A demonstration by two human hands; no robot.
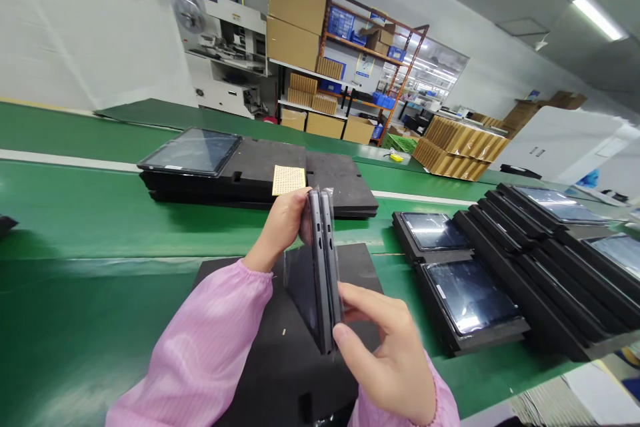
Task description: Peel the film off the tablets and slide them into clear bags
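Note:
Two dark tablets [321, 267] stand on edge, side by side and face to back, above a black foam tray [275, 353]. Their narrow sides with small ports point toward me, and clear film sticks out at the edges. My left hand [281, 227] is closed around their far end. At the near end, my right hand [387, 340] has its thumb and fingers closed on the pair, mostly against the right-hand tablet. The left tablet's dark screen shows partly. Some of my left fingers are hidden behind the tablets.
Beyond my hands, black foam trays [340, 180] carry a tablet [193, 150] and a yellow sticker sheet [289, 180]. Stacked foam trays with several tablets [470, 293] fill the right side. A green bench [100, 213] lies beneath; cardboard dividers [457, 147] stand at the back.

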